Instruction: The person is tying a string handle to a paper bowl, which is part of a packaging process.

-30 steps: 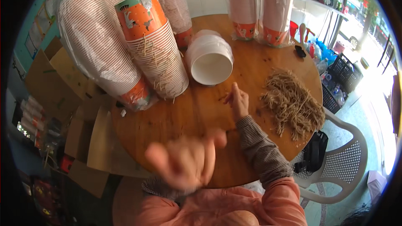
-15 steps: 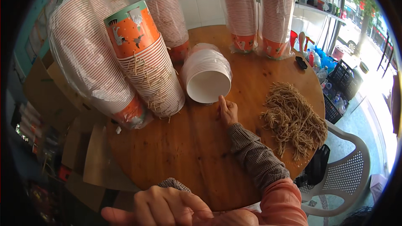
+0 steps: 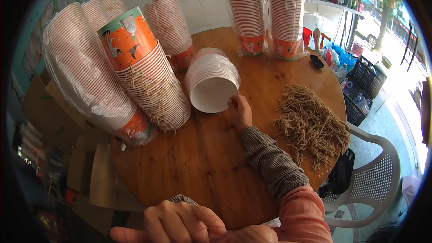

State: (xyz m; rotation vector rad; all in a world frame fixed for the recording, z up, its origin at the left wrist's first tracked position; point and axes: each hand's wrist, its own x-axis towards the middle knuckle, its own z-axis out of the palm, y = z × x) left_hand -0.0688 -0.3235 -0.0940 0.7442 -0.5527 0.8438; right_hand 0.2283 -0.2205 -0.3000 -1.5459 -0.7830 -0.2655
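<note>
A short stack of white paper bowls (image 3: 212,96) lies tilted on the table with its round opening toward me. Clear plastic covers the back of it. My right hand (image 3: 240,111) is at the lower right of the front rim, fingers bent together on that edge; the tips are partly hidden. Close to the lower edge, my left hand (image 3: 177,222) is raised with its fingers curled. What that hand holds, if anything, is out of sight. Left of the bowls leans a tall stack of orange and green paper buckets (image 3: 130,38), with thin strands of twine hanging over its rims.
A heap of brown twine (image 3: 310,126) lies on the right of the round wooden table (image 3: 193,166). Plastic-wrapped bucket stacks stand at the left (image 3: 83,63) and back (image 3: 285,13). A small black object (image 3: 317,61) is near the edge. A grey chair (image 3: 373,180) stands at the right.
The view has shifted slightly to the right. My right hand's index finger, stretched out along the bowl rim before, is now bent in at the rim. The left hand looks unchanged.
</note>
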